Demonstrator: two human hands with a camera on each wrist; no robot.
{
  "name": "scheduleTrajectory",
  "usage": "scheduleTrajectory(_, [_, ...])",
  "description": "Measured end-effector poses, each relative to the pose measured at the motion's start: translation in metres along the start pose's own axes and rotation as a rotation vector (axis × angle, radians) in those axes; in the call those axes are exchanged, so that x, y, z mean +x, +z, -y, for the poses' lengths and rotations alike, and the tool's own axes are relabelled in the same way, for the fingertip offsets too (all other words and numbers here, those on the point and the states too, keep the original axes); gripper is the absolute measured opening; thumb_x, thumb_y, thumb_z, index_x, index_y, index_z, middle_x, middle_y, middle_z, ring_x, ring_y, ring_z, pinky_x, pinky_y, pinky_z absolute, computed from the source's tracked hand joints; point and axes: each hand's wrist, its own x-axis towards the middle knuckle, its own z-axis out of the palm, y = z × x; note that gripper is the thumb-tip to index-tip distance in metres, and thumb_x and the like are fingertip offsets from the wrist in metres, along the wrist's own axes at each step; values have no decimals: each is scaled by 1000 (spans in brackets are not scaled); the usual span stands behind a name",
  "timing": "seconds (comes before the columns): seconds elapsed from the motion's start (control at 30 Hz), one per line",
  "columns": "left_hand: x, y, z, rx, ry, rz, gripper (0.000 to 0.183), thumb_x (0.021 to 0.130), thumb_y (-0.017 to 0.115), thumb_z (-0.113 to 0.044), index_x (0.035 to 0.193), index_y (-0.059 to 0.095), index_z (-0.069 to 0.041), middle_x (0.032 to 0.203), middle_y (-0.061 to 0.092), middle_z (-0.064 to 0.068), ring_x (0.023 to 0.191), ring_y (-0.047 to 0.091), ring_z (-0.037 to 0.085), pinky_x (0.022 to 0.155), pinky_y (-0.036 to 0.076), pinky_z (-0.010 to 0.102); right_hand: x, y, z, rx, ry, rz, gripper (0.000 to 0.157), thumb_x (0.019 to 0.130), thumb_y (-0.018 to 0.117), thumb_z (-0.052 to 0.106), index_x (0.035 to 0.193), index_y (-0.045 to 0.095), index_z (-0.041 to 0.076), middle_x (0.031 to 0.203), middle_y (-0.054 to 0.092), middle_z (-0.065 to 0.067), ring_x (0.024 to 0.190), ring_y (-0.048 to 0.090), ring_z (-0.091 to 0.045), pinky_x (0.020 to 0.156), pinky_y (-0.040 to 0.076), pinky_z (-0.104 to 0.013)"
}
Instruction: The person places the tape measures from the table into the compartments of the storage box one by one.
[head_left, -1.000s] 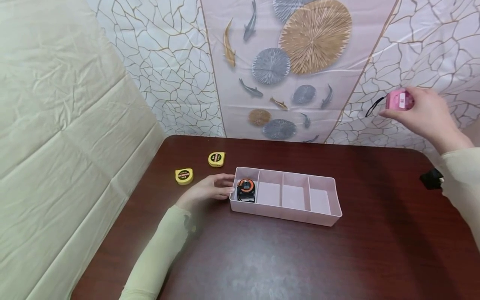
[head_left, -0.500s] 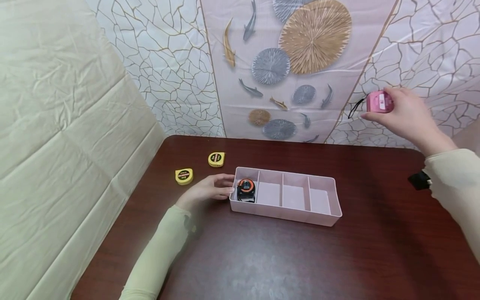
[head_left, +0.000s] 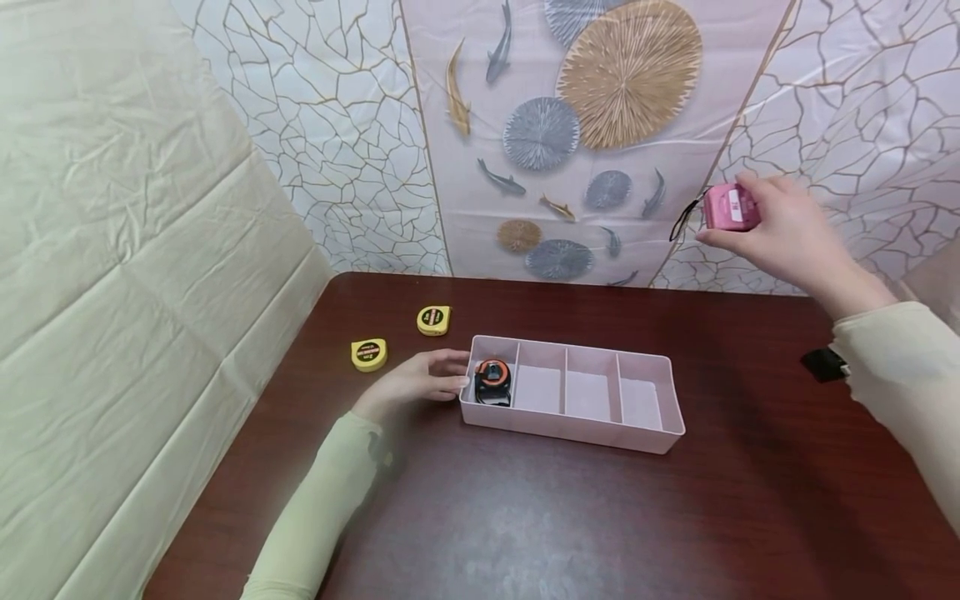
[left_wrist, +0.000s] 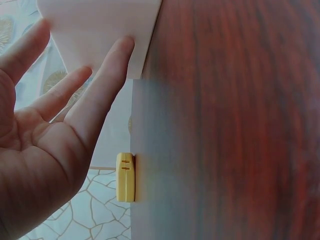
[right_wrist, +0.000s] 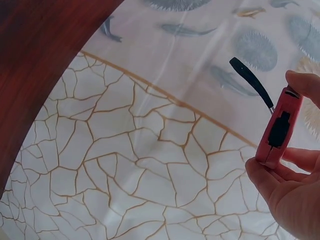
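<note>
A pink tape measure [head_left: 731, 207] with a black wrist strap is pinched between thumb and fingers of my right hand [head_left: 791, 237], raised above the table's far right part. The right wrist view shows the pink tape measure [right_wrist: 280, 127] edge-on, its strap sticking out. My left hand [head_left: 412, 379] touches the left end of a pale pink divided box [head_left: 570, 429]; in the left wrist view the fingertips of that hand [left_wrist: 55, 145] lie against the box wall [left_wrist: 100, 35], fingers extended. A black and orange tape measure [head_left: 492, 382] sits in the box's leftmost compartment.
Two yellow tape measures, one nearer [head_left: 368, 355] and one farther [head_left: 433, 320], lie left of the box on the dark wooden table [head_left: 480, 517]. A patterned cloth [head_left: 360, 125] hangs behind the table, and a cream cloth [head_left: 150, 292] covers the left side.
My right hand has moved left with the pink tape measure, staying high above the table. The left hand, the box and the other tape measures have stayed in place.
</note>
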Motion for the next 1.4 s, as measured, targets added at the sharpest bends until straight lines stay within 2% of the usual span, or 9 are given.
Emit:
scheduleTrajectory(0.23, [2, -1, 3, -6, -7, -5, 64, 93, 75, -19, 150, 46, -7, 139, 58, 17, 115, 64, 22, 94, 55, 37, -1, 6, 9, 5, -16, 6, 90, 87, 77, 38, 152, 33, -7, 141, 38, -42, 123, 39, -58, 95, 32, -71])
scheduleTrajectory(0.5, [4, 0, 3, -8, -21, -19, 63, 93, 75, -17, 149, 47, -8, 139, 58, 18, 114, 65, 23, 93, 55, 37, 0, 17, 17, -8, -78, -3, 88, 85, 80, 35, 149, 38, -9, 134, 46, -40, 119, 44, -55, 94, 36, -68])
scheduleTrajectory(0.77, [3, 0, 4, -17, -15, -11, 63, 94, 74, -16, 149, 46, -6, 139, 58, 19, 114, 65, 23, 94, 55, 37, -4, 25, 30, 11, -113, 32, 93, 85, 81, 36, 151, 33, -9, 139, 43, -39, 122, 44, -56, 98, 36, -69])
scheduleTrajectory(1.1, [0, 0, 0, -13, 4, 1, 62, 95, 72, -15, 150, 44, -5, 140, 56, 19, 114, 65, 24, 95, 54, 39, -10, 37, 45, 26, -189, 12, 86, 79, 86, 27, 146, 44, -7, 126, 53, -31, 110, 52, -48, 90, 42, -62])
scheduleTrajectory(1.4, [-2, -1, -1, -4, -5, -6, 62, 94, 73, -16, 149, 47, -8, 139, 58, 15, 115, 64, 22, 94, 55, 37, -16, 56, 59, 57, -263, 51, 88, 76, 89, 26, 146, 47, -4, 138, 52, -29, 123, 51, -46, 100, 41, -60])
